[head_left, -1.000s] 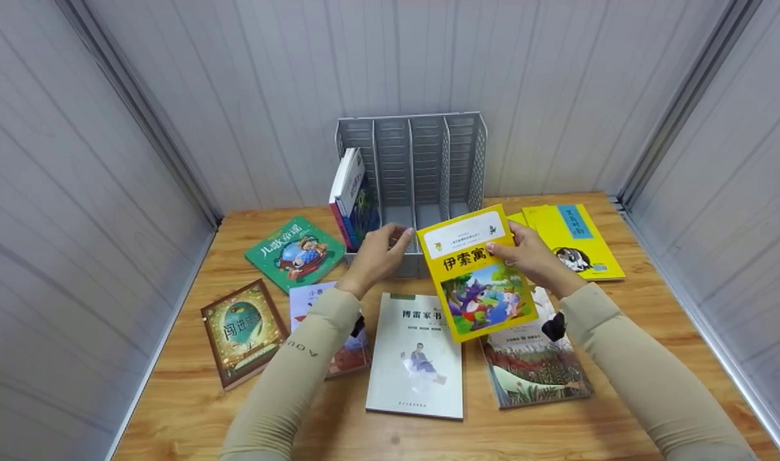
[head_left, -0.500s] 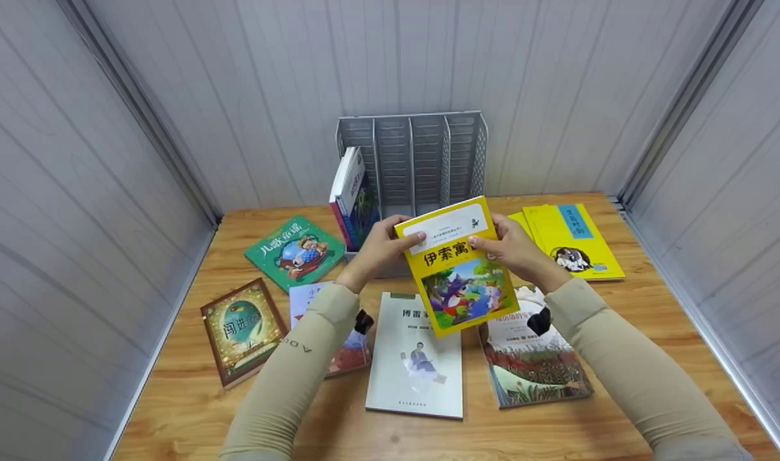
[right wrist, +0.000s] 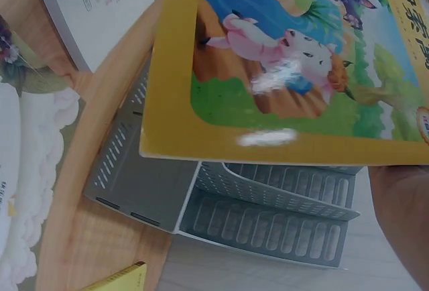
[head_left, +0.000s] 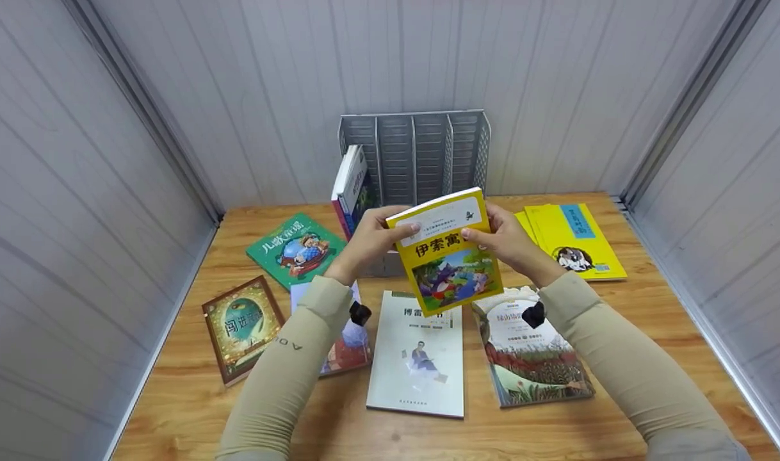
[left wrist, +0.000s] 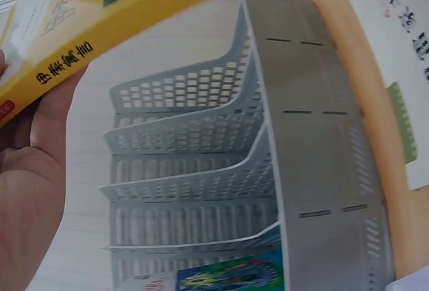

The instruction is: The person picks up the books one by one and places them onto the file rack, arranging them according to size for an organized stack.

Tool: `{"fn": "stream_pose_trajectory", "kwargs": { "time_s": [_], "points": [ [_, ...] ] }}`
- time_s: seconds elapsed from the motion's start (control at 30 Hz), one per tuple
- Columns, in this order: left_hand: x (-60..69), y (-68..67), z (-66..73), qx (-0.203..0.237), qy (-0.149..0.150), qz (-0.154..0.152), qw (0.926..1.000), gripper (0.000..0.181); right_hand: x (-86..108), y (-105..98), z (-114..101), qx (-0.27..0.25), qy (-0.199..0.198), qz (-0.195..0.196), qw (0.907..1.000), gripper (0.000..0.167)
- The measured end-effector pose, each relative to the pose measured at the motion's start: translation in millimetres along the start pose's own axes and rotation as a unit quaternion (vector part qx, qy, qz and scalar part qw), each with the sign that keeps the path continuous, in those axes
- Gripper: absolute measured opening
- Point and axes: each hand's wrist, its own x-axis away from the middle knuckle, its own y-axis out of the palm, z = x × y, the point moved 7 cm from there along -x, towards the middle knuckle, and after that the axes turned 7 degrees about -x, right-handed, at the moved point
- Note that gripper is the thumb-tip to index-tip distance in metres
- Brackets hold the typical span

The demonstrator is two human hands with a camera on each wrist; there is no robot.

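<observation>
A yellow picture book with a cartoon wolf cover is held up in the air, its top edge tilted away. My left hand pinches its upper left side, thumb on the front cover. On the opposite side my right hand grips the edge, thumb also on the cover. Behind the book stands a grey divided rack, partly hidden by the book and hands. Several upright books occupy the rack's leftmost slot. In the left wrist view the book's yellow spine shows above the rack's slots.
Left on the wooden table lie a green book, a brown-bordered book and a purple book, partly covered by the left forearm. A white book lies in front, a landscape-cover book to its right. Yellow books overlap at right.
My left hand has come to the yellow book and taken hold of its left side. The book has moved left and slightly up, toward the rack, and its top now leans back.
</observation>
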Motion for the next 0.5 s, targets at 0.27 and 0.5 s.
{"fn": "stream_pose_trajectory", "kwargs": {
  "time_s": [0.27, 0.5],
  "points": [
    [2.1, -16.8, 22.9, -0.046, 0.034, 0.02, 0.9982, 0.031, -8.4, -3.6, -10.2, 0.012, -0.027, 0.002, 0.9996, 0.053],
    [4.2, -43.0, 39.9, -0.056, 0.059, 0.082, 0.9932, 0.032, -15.0, -16.7, -3.7, 0.045, -0.028, 0.034, 0.998, 0.064]
  ]
}}
